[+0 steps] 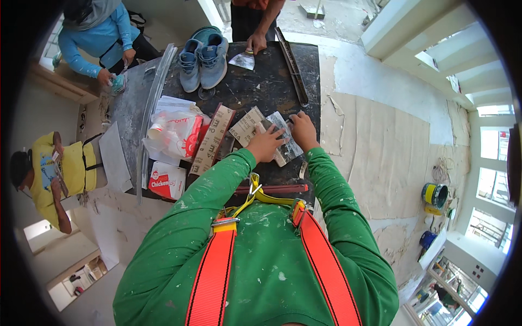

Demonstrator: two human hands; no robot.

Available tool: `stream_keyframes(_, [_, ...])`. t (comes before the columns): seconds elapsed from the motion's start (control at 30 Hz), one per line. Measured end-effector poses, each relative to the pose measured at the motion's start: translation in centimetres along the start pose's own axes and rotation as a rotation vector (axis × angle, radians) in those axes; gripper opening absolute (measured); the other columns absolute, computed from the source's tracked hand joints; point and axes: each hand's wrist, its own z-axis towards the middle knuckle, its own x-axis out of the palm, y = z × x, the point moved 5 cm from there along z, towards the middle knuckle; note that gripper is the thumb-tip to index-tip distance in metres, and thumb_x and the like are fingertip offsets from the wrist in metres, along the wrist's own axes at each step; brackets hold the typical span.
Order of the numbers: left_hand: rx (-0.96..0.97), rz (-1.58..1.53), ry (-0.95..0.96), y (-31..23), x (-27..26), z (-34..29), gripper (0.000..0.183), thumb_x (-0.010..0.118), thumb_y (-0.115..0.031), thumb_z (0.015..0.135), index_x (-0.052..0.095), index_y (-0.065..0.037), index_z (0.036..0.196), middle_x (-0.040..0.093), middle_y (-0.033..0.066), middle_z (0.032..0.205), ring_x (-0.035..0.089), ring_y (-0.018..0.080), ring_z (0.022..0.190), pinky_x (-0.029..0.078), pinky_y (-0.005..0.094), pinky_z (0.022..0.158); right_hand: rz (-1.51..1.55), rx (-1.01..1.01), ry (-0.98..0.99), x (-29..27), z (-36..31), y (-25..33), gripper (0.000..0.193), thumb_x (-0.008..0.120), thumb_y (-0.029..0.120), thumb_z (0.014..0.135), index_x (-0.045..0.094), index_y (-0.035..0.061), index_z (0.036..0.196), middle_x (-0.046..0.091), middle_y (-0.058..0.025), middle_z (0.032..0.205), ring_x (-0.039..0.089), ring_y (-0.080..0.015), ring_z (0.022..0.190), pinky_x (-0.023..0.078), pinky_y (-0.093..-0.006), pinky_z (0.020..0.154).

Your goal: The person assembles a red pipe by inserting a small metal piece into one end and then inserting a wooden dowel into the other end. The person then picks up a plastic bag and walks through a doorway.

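A piece of sandpaper [247,124] with a printed beige backing lies on the black tabletop [261,92] in front of me. Beside it is a flat grey board [291,146] smeared with white. My left hand [266,143] lies over the sandpaper, fingers spread across it and reaching onto the board, holding both down. At the board's far right edge, my right hand [303,130] has its fingers bent around that edge; its fingertips are partly hidden. Left of my hands rests another sandpaper strip [214,138] along a dark red edge.
Blue shoes [211,62], a plastic bag [176,133], a red-and-white food box [167,180] and a metal channel [292,68] lie on the table. Across it, a person's hand holds a putty knife [243,60]. Two other people stand at the left. Buckets [435,195] stand at the right.
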Motion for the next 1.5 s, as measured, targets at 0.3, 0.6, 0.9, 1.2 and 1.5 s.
stream_keyframes(0.3, [-0.029, -0.052, -0.021, -0.3, 1.1, -0.2, 0.071, 0.076, -0.036, 0.086, 0.052, -0.030, 0.153, 0.023, 0.0018, 0.174, 0.019, 0.0324, 0.161, 0.026, 0.0844, 0.113, -0.092, 0.026, 0.102, 4.0, 2.3, 0.3, 0.021, 0.067, 0.004, 0.083, 0.058, 0.0002, 0.101, 0.066, -0.0238, 0.098, 0.067, -0.0457, 0.094, 0.054, -0.0549, 0.082])
stream_keyframes(0.6, [-0.058, -0.021, 0.069, 0.2, 2.1, 1.1, 0.082, 0.074, -0.036, 0.085, 0.043, -0.031, 0.161, 0.015, -0.0011, 0.177, 0.013, 0.0325, 0.163, 0.023, 0.0859, 0.113, -0.208, -0.062, 0.087, 1.9, 2.1, 3.5, 0.010, 0.065, 0.011, 0.087, 0.067, 0.0068, 0.096, 0.071, -0.0171, 0.100, 0.068, -0.0420, 0.100, 0.054, -0.0557, 0.082])
stream_keyframes(0.9, [-0.082, -0.043, 0.060, 0.3, 1.0, 0.2, 0.075, 0.073, -0.033, 0.088, 0.046, -0.035, 0.158, 0.021, -0.0026, 0.176, 0.017, 0.0288, 0.162, 0.025, 0.0847, 0.113, -0.049, -0.355, 0.057, 1.6, -0.8, 3.6, 0.006, 0.060, 0.005, 0.087, 0.067, 0.0066, 0.086, 0.068, -0.0155, 0.093, 0.064, -0.0402, 0.093, 0.051, -0.0501, 0.082])
stream_keyframes(1.2, [-0.035, -0.039, 0.037, 0.0, 1.8, 0.8, 0.075, 0.073, -0.033, 0.091, 0.042, -0.039, 0.160, 0.016, -0.0044, 0.177, 0.017, 0.0326, 0.162, 0.022, 0.0841, 0.115, 0.466, 0.205, -0.285, -8.1, -13.9, 4.6, 0.002, 0.066, 0.003, 0.095, 0.065, 0.0012, 0.095, 0.068, -0.0124, 0.088, 0.067, -0.0252, 0.081, 0.054, -0.0386, 0.077])
stream_keyframes(1.5, [0.123, -1.547, -0.330, -7.5, -2.4, -8.3, 0.065, 0.082, -0.025, 0.093, 0.055, 0.004, 0.145, 0.070, 0.0143, 0.126, 0.070, 0.0215, 0.116, 0.058, 0.0365, 0.097, 1.115, 0.272, -0.403, -14.4, -15.8, 7.8, 0.007, 0.068, 0.000, 0.100, 0.063, 0.0030, 0.104, 0.068, -0.0032, 0.089, 0.063, -0.0073, 0.077, 0.052, -0.0230, 0.069])
